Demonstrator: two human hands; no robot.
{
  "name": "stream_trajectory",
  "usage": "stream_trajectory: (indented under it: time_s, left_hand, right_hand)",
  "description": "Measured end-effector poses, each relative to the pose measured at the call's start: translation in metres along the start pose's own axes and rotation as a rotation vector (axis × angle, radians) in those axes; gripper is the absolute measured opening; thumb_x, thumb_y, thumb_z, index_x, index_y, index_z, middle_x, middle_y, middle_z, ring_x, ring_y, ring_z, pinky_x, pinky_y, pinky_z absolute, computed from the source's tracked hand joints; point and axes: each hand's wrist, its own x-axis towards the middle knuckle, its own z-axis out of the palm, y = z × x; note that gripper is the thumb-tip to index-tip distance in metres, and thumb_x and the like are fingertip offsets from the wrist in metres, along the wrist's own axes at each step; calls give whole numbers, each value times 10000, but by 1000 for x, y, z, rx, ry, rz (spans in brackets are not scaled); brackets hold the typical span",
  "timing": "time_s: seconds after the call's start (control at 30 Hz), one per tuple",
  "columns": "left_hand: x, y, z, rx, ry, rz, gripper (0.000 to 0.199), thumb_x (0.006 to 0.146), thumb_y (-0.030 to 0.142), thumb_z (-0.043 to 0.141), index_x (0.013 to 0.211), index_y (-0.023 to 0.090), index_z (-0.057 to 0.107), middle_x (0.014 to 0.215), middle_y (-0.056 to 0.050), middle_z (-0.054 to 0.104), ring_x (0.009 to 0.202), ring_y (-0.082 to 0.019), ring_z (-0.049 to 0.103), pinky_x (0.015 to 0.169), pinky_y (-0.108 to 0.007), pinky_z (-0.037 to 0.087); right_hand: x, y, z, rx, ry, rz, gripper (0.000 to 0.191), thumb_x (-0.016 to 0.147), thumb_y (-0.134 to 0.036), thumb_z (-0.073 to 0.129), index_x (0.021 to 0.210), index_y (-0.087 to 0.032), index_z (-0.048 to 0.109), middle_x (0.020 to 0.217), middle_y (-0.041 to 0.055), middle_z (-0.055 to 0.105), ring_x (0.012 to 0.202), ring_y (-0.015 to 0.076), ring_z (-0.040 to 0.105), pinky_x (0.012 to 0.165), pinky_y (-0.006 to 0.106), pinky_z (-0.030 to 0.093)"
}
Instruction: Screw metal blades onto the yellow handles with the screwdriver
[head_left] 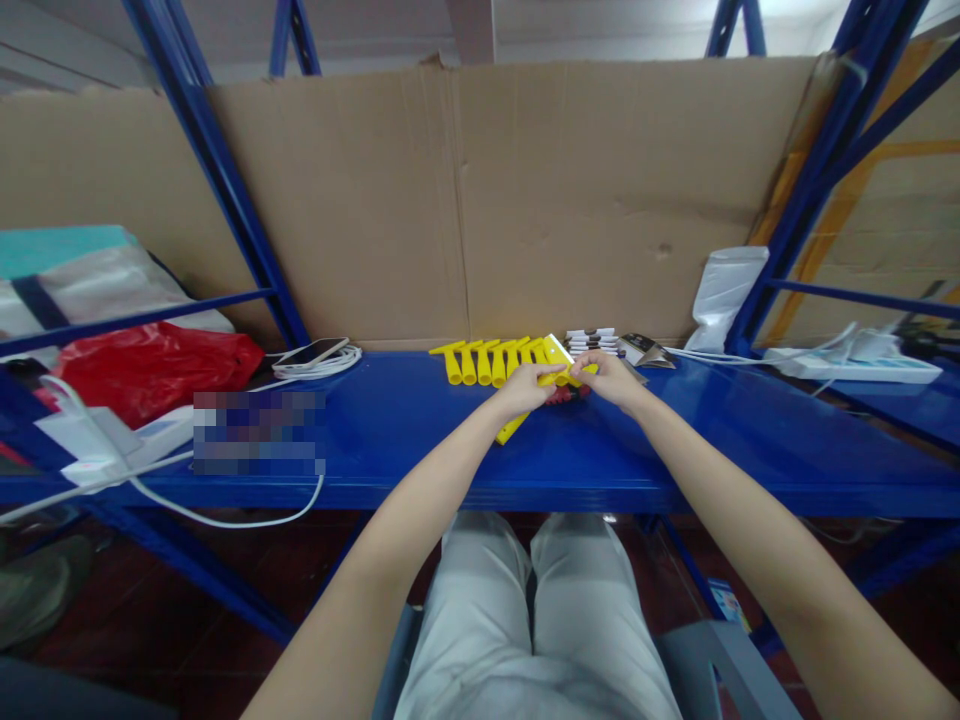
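Note:
My left hand (527,388) and my right hand (606,379) meet over the blue shelf table (420,430), both with fingers closed on a yellow piece (559,352) with a whitish face. Several yellow T-shaped tools (484,365) stand in a row just left of and behind my hands. Another yellow piece (513,428) lies under my left hand. Small dark red items (568,395) show below my fingers, partly hidden. Behind my right hand is a stack of black and white packets (592,342).
A dark packet (646,350) and a white pouch (726,298) are at the back right, near a power strip (855,367). On the left are a red bag (154,370), coiled white cable (322,362) and white adapters (97,445). Cardboard (562,200) walls the back between blue posts.

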Motion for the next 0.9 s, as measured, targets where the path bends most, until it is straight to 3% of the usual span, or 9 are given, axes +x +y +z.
stream_trajectory:
  time_s: [0.13, 0.23, 0.3, 0.43, 0.67, 0.77, 0.9]
  left_hand:
    - [0, 1, 0, -13, 5, 2, 480, 791, 67, 602, 1259, 149, 672, 638, -1, 678, 602, -142, 551, 668, -254, 453]
    - [-1, 1, 0, -12, 9, 1, 479, 787, 67, 607, 1253, 153, 676, 603, 13, 652, 575, -135, 528, 647, -250, 440]
    - [-1, 2, -1, -5, 15, -2, 471, 789, 76, 614, 1247, 162, 682, 551, 33, 604, 521, -119, 469, 615, -244, 414]
    - [-2, 5, -2, -2, 22, 0, 463, 802, 81, 599, 1252, 159, 679, 500, 51, 527, 486, -101, 396, 569, -230, 368]
    - [-4, 5, -3, -16, -8, 7, 468, 824, 103, 600, 1283, 176, 659, 486, 55, 498, 473, -102, 405, 573, -234, 373]
    - [-1, 3, -2, 4, 10, 18, 453, 832, 104, 593, 1274, 178, 664, 607, 12, 626, 552, -125, 513, 627, -252, 433]
    - [4, 0, -1, -24, 61, 68, 437, 833, 106, 601, 1261, 166, 665, 1013, -70, 741, 819, -177, 652, 807, -302, 505]
  right_hand:
    - [1, 0, -1, -63, -33, -55, 108, 689, -178, 613, 591, -206, 579, 818, 42, 681, 911, 214, 609, 958, 401, 419]
    - [1, 1, 0, -40, -22, -44, 98, 687, -193, 625, 607, -206, 571, 806, 34, 665, 914, 213, 600, 957, 402, 422]
    - [0, 1, 0, 29, 8, 25, 76, 689, -229, 648, 675, -204, 578, 825, 21, 655, 911, 203, 595, 941, 397, 436]
    - [-1, -1, 3, 201, 39, 201, 216, 659, -236, 699, 811, -199, 550, 849, 3, 629, 845, 163, 585, 875, 362, 476]
    - [-2, -5, 3, 397, -51, 335, 269, 660, -181, 696, 840, -217, 500, 738, -29, 615, 724, 138, 608, 772, 315, 500]
    - [-1, -4, 1, 417, -43, 362, 267, 662, -195, 708, 844, -212, 514, 753, -17, 645, 739, 147, 629, 762, 310, 498]
    - [1, -1, -2, 379, -12, 337, 241, 684, -297, 722, 833, -197, 561, 812, 19, 692, 818, 172, 657, 788, 314, 495]
